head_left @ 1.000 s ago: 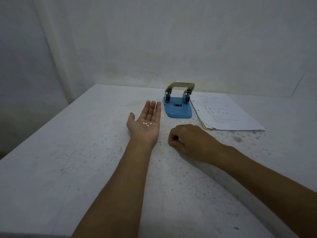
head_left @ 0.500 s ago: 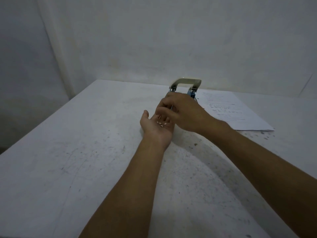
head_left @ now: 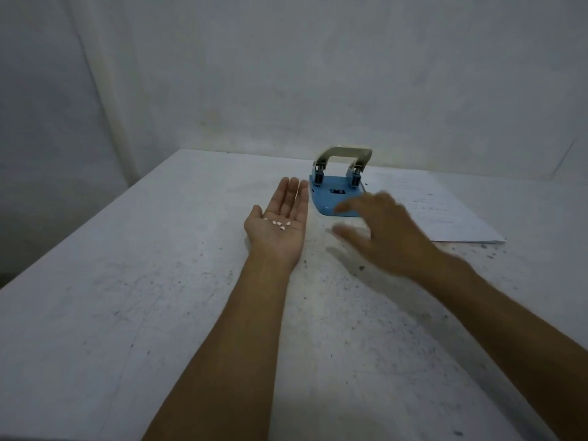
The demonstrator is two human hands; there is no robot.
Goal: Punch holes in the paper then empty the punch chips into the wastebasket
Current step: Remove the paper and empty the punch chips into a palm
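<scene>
My left hand (head_left: 280,221) lies palm up on the white table (head_left: 127,297), fingers flat and together. Several small white paper chips (head_left: 277,223) rest on its palm. A blue hole punch (head_left: 337,189) with a grey metal lever stands upright just beyond my fingertips. A stack of printed paper (head_left: 445,211) lies to the right of the punch. My right hand (head_left: 381,230) hovers blurred over the table between the punch and my left palm, fingers spread, holding nothing that I can see. No wastebasket is in view.
Dark specks and stains dot the table surface around my right wrist (head_left: 451,268). A pale wall rises right behind the table's far edge (head_left: 241,152). The table's left edge (head_left: 79,230) drops to a dark floor.
My right hand pinched something at the table, carried it over my left palm, and now has pulled back to the right with fingers spread. One more chip lies on the palm.
</scene>
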